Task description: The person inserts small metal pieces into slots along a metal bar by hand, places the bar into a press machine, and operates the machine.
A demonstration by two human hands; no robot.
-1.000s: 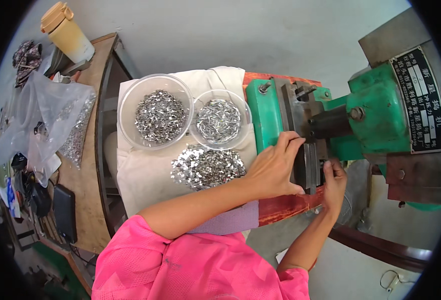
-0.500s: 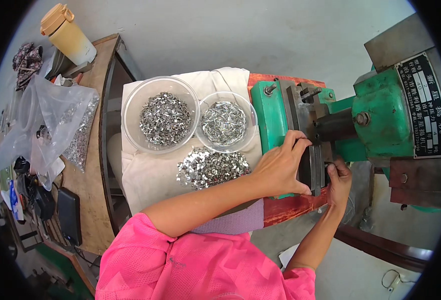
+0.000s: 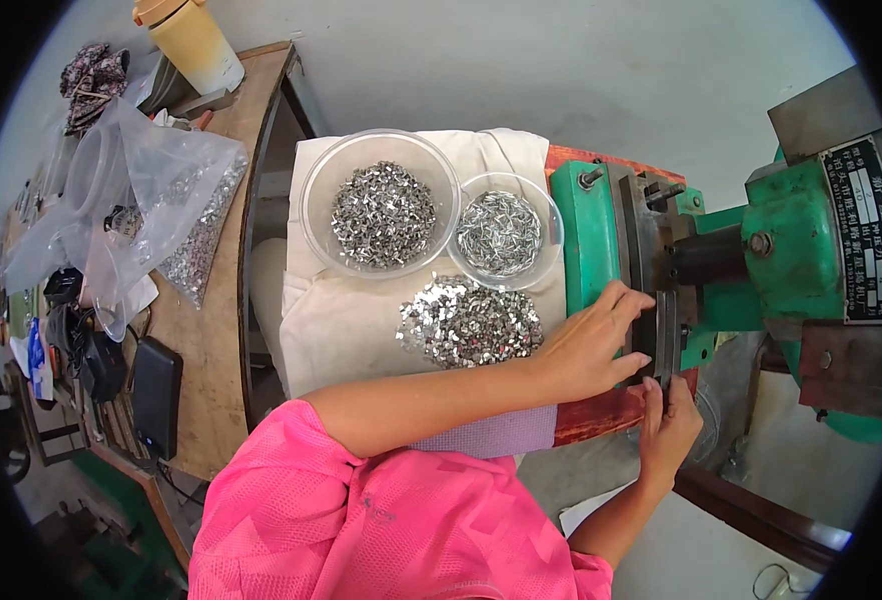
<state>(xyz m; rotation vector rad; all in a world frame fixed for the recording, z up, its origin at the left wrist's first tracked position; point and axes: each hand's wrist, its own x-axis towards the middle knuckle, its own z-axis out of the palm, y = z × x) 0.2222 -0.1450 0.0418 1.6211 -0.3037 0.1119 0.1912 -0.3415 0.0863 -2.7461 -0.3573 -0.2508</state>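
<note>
A dark steel bar with a long groove [image 3: 667, 325] lies lengthwise on the bed of a green press [image 3: 586, 240], below its ram. My left hand [image 3: 591, 345] is at the bar's left side, thumb and forefinger spread apart with their tips at its edge. At the near end, my right hand [image 3: 669, 430] pinches the bar between thumb and fingers. Left of the hands, a pile of small shiny metal pieces [image 3: 471, 325] lies on a beige cloth [image 3: 326, 330]. Behind it stand a large clear tub [image 3: 311, 215] of small bent metal parts and a smaller clear tub [image 3: 558, 230] of thin metal pieces.
The press head [image 3: 796, 240] and its ram [image 3: 706, 258] overhang from the right. At left, a wooden table [image 3: 201, 400] bears a plastic bag of metal parts [image 3: 206, 225], a yellow bottle [image 3: 196, 50] and a black case [image 3: 157, 395]. Red-painted wood [image 3: 586, 425] shows under the press.
The bar has shifted toward me and to the right relative to the press bed. Both hands have moved with it, and the thumb and fingers of my left hand are closer together. The view has turned slightly.
</note>
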